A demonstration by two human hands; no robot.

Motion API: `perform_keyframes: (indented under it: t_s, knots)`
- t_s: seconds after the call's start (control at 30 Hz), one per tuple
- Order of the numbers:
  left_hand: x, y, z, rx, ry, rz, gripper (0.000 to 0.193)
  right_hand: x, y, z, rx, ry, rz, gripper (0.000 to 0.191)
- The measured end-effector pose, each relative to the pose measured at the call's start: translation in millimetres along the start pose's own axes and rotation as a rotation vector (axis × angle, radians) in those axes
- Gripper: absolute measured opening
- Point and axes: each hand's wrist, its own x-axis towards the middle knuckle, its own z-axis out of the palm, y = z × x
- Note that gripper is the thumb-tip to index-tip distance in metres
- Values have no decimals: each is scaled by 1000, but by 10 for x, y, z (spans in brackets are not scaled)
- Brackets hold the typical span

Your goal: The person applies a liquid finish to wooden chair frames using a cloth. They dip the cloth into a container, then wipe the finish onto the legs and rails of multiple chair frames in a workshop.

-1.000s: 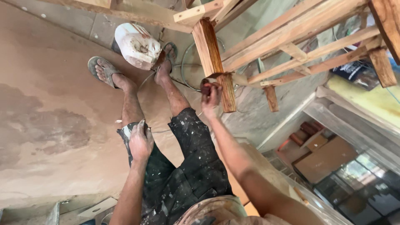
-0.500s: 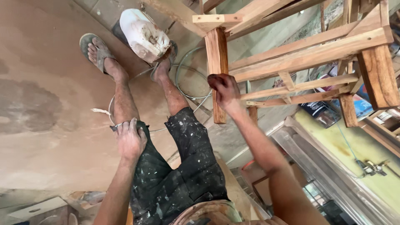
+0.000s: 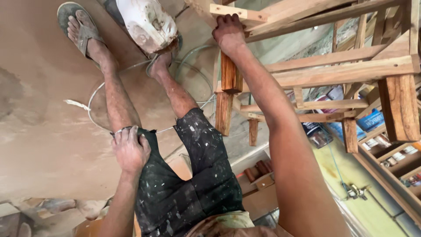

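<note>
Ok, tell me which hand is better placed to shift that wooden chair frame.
Right. The right hand already grips the wooden chair frame at its leg top; the left hand rests on the knee, apart from it.

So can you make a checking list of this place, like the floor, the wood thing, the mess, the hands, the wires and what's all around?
Surface: dusty brown floor, patchy and stained.
Job's things: wooden frame of bare rails and legs, standing on the floor.
Clutter: dirty white container by the feet; flat scraps at the lower left edge, too blurred to name.
Hands: right hand grips the top of the frame's leg; left hand rests on the left knee, at the hem of the paint-spattered shorts.
Cables: pale hose or cord looping on the floor around the legs.
Surroundings: wooden shelves with small items at the right.
</note>
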Motion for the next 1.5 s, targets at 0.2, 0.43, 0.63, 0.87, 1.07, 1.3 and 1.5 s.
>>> perform_keyframes:
  t_s: [0.2, 0.43, 0.63, 0.87, 1.07, 1.3, 1.5]
  knots:
    - [-29, 63, 78, -8, -33, -50, 36, -273, 367, -72, 282, 129, 82, 20]
    - [60, 31, 64, 22, -22, -22, 36, -256, 250, -204, 307, 191, 35, 21]
    - [92, 25, 49, 24, -20, -30, 34, -1034, -12, -660, 425, 75, -102, 23]
    - [288, 86, -200, 116, -47, 35, 36, -2504, -708, -1209, 791, 136, -171, 29]
    - [623, 249, -534, 228, -48, 173, 35, -2719, -1136, -568, 1689, 417, 259, 43]
    - [1045, 589, -773, 395, -276, 406, 43, -2388, -2261, -289, 2962, 1155, 1112, 43]
    - [1384, 223, -934, 667, -468, 663, 48, -1833, -2719, -643, 3037, 2170, 345, 25]
